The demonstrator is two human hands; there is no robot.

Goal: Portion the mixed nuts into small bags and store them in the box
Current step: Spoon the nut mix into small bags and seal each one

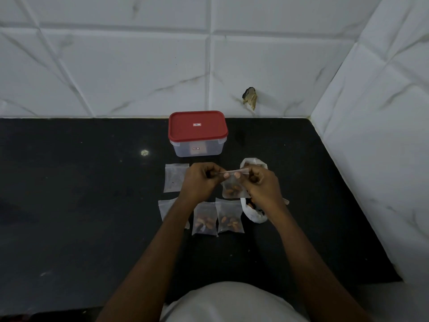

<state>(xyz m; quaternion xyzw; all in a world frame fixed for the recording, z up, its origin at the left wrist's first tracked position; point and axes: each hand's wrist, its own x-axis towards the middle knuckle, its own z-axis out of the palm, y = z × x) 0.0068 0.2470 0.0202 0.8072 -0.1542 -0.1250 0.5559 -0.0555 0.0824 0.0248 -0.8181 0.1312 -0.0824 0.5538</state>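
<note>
head | left hand (197, 180) and right hand (264, 185) each pinched the top edge of the small bag (232, 190) | red-lidded box (197, 148) sat closed just behind

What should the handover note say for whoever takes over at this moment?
Left hand and right hand: both pinch the top strip of a held bag with nuts inside.
Counter: two filled bags lie nearest the person; two bags at left look empty; bulk nut bag at right; box behind, red lid on.
Done: two portions, third apparently being sealed.
Left: fill remaining bags, open box, store all.
</note>
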